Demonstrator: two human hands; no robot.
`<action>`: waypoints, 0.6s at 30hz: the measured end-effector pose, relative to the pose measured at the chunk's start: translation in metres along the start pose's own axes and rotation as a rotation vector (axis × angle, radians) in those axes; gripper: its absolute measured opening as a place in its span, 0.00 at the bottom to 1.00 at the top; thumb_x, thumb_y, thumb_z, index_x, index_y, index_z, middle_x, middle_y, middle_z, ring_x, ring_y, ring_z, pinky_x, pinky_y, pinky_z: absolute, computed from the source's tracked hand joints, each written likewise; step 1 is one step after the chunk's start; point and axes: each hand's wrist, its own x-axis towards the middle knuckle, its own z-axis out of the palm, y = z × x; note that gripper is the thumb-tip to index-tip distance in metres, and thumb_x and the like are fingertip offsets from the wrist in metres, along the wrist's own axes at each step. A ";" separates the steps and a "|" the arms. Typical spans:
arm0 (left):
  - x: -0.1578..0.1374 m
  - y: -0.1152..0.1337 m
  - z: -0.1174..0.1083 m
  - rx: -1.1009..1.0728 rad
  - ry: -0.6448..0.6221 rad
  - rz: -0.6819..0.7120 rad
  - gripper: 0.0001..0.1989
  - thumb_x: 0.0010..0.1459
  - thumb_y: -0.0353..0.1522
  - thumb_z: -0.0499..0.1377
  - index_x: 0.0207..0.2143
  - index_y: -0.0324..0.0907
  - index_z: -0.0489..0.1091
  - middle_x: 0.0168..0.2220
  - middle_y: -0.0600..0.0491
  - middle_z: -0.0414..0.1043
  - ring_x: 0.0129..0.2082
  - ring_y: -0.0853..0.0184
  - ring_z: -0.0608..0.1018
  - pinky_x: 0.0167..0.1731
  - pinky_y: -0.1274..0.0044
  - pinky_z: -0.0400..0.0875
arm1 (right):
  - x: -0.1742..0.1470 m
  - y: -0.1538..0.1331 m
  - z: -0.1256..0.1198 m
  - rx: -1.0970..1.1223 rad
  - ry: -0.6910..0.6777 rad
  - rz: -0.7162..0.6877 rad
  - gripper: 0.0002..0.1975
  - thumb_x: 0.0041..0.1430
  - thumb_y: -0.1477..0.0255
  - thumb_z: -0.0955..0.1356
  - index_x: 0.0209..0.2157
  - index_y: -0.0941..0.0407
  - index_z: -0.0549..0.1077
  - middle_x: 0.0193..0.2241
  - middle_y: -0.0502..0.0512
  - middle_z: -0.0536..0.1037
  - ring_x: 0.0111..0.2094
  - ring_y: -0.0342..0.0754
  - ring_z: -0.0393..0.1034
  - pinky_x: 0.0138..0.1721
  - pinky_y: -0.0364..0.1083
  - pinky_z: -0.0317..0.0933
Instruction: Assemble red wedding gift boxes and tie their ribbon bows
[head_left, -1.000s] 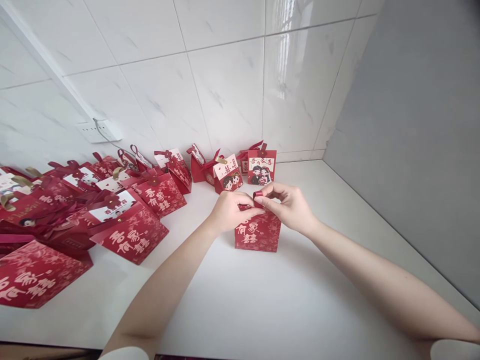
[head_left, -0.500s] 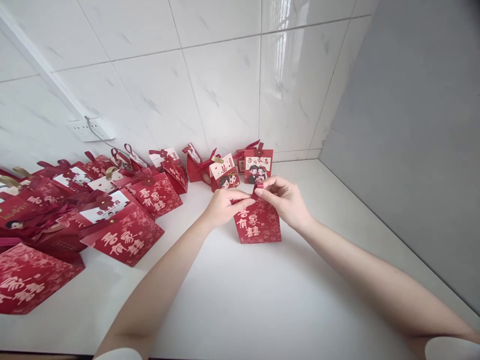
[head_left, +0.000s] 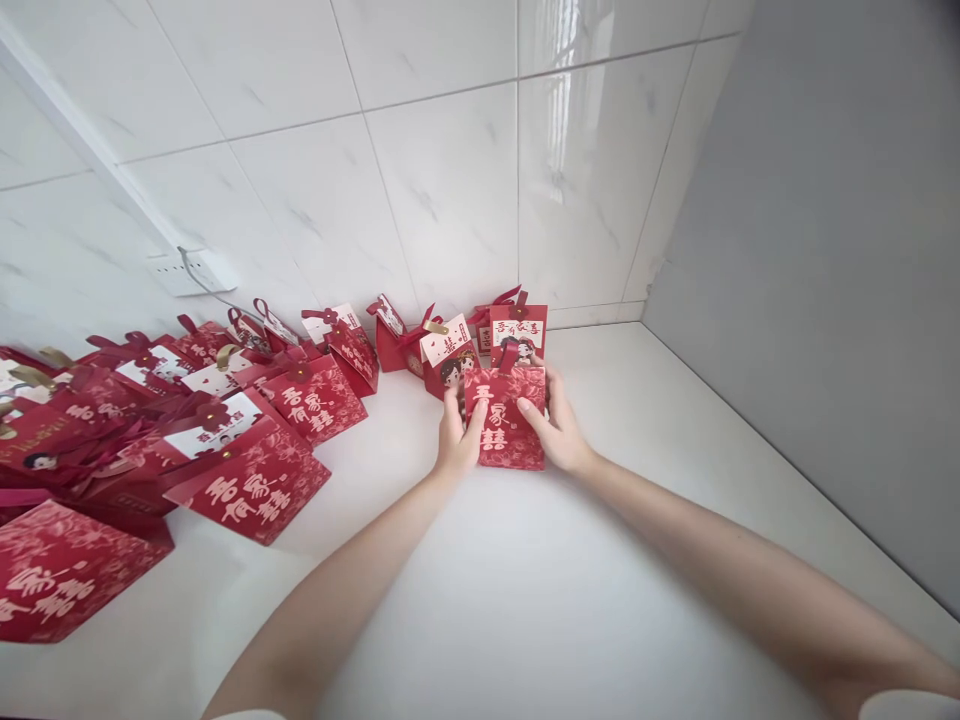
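Note:
Between my two hands is a red gift box [head_left: 510,440] with pale lettering and a floral print, upright at the middle of the white table. My left hand [head_left: 459,432] grips its left side, thumb on the front face. On the right side, my right hand [head_left: 561,428] holds it too, its thumb also on the front. A dark red ribbon loop [head_left: 511,350] rises from the top of the box. Fingers behind the box are hidden. Just behind stands another red box [head_left: 517,325] with a cartoon couple, partly covered.
Many similar red boxes [head_left: 259,490] with ribbons crowd the left of the white table [head_left: 450,600]. A box with a cream flap [head_left: 448,345] stands behind my left hand. A tiled wall [head_left: 442,200] with a socket [head_left: 199,272] is behind; a grey panel [head_left: 832,300] borders the right.
Both hands have left the ribbon at the top and moved down to the sides of the gift box. The box now sits slightly further back and left.

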 end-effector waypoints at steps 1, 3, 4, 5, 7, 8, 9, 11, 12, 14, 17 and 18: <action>-0.001 -0.012 0.002 -0.031 -0.012 -0.069 0.23 0.63 0.45 0.53 0.56 0.46 0.57 0.55 0.46 0.68 0.53 0.62 0.74 0.51 0.72 0.68 | -0.002 0.011 0.002 0.003 -0.021 0.049 0.31 0.64 0.55 0.63 0.62 0.52 0.52 0.62 0.61 0.62 0.61 0.53 0.59 0.62 0.54 0.53; 0.002 -0.031 0.003 -0.049 0.000 -0.182 0.23 0.61 0.48 0.54 0.52 0.45 0.58 0.52 0.47 0.71 0.50 0.62 0.75 0.49 0.71 0.69 | -0.003 0.031 0.005 0.045 -0.071 0.190 0.29 0.65 0.53 0.61 0.62 0.52 0.53 0.61 0.60 0.64 0.60 0.52 0.61 0.61 0.54 0.55; 0.005 -0.038 0.001 -0.039 0.021 -0.224 0.23 0.59 0.49 0.55 0.50 0.44 0.59 0.49 0.47 0.72 0.48 0.62 0.76 0.48 0.71 0.70 | -0.003 0.038 0.006 0.063 -0.058 0.250 0.29 0.64 0.52 0.61 0.61 0.51 0.53 0.60 0.61 0.64 0.59 0.52 0.62 0.60 0.53 0.57; 0.009 -0.042 -0.001 -0.021 0.043 -0.254 0.24 0.58 0.50 0.56 0.48 0.43 0.60 0.47 0.48 0.73 0.47 0.62 0.76 0.48 0.71 0.70 | -0.002 0.044 0.006 0.081 -0.027 0.300 0.30 0.63 0.51 0.61 0.60 0.51 0.53 0.60 0.61 0.64 0.58 0.52 0.64 0.58 0.53 0.60; 0.016 -0.047 -0.006 0.003 0.045 -0.284 0.24 0.57 0.52 0.56 0.45 0.42 0.64 0.45 0.48 0.74 0.46 0.62 0.76 0.49 0.70 0.69 | 0.000 0.051 0.006 0.099 0.069 0.354 0.29 0.60 0.50 0.64 0.56 0.51 0.56 0.59 0.61 0.65 0.53 0.51 0.68 0.52 0.51 0.64; 0.018 -0.048 -0.008 -0.010 0.007 -0.278 0.24 0.58 0.52 0.54 0.45 0.42 0.66 0.46 0.48 0.74 0.47 0.61 0.76 0.51 0.70 0.68 | 0.001 0.053 0.005 0.096 0.104 0.369 0.27 0.59 0.49 0.65 0.52 0.51 0.58 0.56 0.61 0.68 0.50 0.51 0.69 0.48 0.50 0.66; 0.020 -0.048 -0.009 -0.039 -0.044 -0.260 0.25 0.59 0.52 0.52 0.46 0.41 0.68 0.47 0.48 0.75 0.49 0.61 0.75 0.52 0.70 0.67 | 0.002 0.055 0.004 0.080 0.119 0.380 0.25 0.58 0.49 0.65 0.47 0.52 0.59 0.52 0.59 0.71 0.46 0.50 0.70 0.45 0.49 0.66; 0.021 -0.048 -0.010 -0.113 -0.139 -0.214 0.27 0.61 0.51 0.50 0.49 0.40 0.70 0.49 0.47 0.74 0.52 0.60 0.74 0.56 0.70 0.65 | 0.004 0.056 0.000 0.010 0.092 0.386 0.22 0.57 0.48 0.65 0.38 0.52 0.61 0.40 0.53 0.74 0.39 0.48 0.69 0.42 0.48 0.64; 0.020 -0.048 -0.011 -0.145 -0.174 -0.197 0.28 0.62 0.51 0.49 0.50 0.39 0.70 0.50 0.46 0.74 0.53 0.60 0.74 0.57 0.70 0.63 | 0.005 0.056 -0.002 -0.029 0.062 0.383 0.22 0.58 0.47 0.64 0.34 0.53 0.61 0.35 0.50 0.73 0.36 0.48 0.68 0.41 0.48 0.63; 0.020 -0.048 -0.011 -0.179 -0.214 -0.184 0.30 0.62 0.51 0.49 0.52 0.38 0.70 0.51 0.46 0.74 0.54 0.60 0.73 0.59 0.69 0.62 | 0.007 0.055 -0.006 -0.089 0.003 0.364 0.23 0.59 0.46 0.62 0.30 0.53 0.61 0.30 0.48 0.71 0.33 0.47 0.65 0.39 0.47 0.62; 0.022 -0.047 -0.014 -0.220 -0.276 -0.179 0.30 0.61 0.51 0.50 0.54 0.38 0.69 0.54 0.46 0.72 0.54 0.60 0.73 0.59 0.69 0.62 | 0.008 0.052 -0.010 -0.101 -0.046 0.330 0.23 0.59 0.46 0.61 0.30 0.53 0.64 0.29 0.48 0.71 0.34 0.48 0.65 0.40 0.48 0.62; 0.023 -0.046 -0.015 -0.238 -0.295 -0.175 0.30 0.62 0.51 0.50 0.55 0.38 0.69 0.55 0.46 0.71 0.55 0.60 0.73 0.60 0.69 0.61 | 0.008 0.050 -0.011 -0.096 -0.055 0.320 0.23 0.59 0.46 0.61 0.31 0.53 0.66 0.30 0.49 0.72 0.35 0.49 0.65 0.41 0.49 0.62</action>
